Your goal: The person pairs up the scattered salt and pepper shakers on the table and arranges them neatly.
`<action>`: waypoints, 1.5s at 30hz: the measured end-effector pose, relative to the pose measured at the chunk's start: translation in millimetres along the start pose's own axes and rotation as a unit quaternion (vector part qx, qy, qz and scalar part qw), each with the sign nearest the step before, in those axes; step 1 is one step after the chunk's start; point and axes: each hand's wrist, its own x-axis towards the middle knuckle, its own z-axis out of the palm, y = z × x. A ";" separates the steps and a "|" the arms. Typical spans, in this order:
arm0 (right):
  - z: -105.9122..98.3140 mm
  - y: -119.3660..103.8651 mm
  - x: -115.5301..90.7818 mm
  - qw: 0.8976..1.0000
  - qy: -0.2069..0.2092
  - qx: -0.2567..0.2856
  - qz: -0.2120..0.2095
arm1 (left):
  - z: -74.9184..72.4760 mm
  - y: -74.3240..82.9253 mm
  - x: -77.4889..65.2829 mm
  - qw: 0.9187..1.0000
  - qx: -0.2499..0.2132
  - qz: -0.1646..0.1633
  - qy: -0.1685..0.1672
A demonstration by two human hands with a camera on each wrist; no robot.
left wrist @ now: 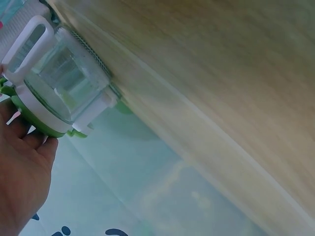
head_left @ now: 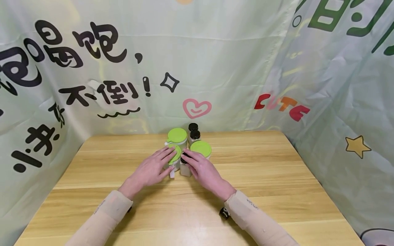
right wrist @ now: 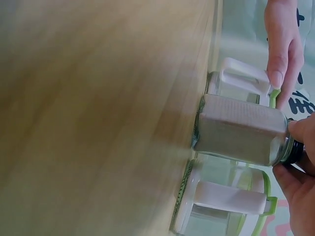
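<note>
A clear glass jar with a green lid [head_left: 175, 158] and a white handle [left wrist: 35, 46] stands at the left front of a tight cluster. My left hand [head_left: 153, 167] lies over this lid from the left, fingers across its top and thumb at the near side by the handle. Beside it stands a square glass jar [right wrist: 241, 130] with a black cap and pale contents. My right hand [head_left: 204, 171] grips that black cap between thumb and fingers. The jar's base is at the tabletop. Both hands nearly meet over the cluster.
Behind these jars are another green-lidded jar [head_left: 177, 135] and two black-capped jars, one behind the other [head_left: 195, 134]. A third green lid [head_left: 201, 148] shows just past my right hand. The wooden table [head_left: 261, 177] ends at a printed cloth backdrop [head_left: 227, 68].
</note>
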 end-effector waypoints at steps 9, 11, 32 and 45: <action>-1.7 -6.4 2.7 1.000 -0.004 -0.001 -0.004 | 0.2 -1.7 -8.8 1.000 -0.002 0.007 0.013; -1.5 -7.4 3.2 1.000 -0.003 0.000 -0.004 | -0.1 -1.7 -10.5 1.000 -0.002 0.008 0.016; 0.8 -17.8 7.1 0.999 -0.018 -0.003 -0.028 | -8.4 2.2 -31.7 1.000 0.000 0.006 0.017; 5.2 -23.5 9.7 0.999 -0.024 -0.003 -0.040 | -14.5 1.8 -45.9 1.000 -0.004 0.002 0.007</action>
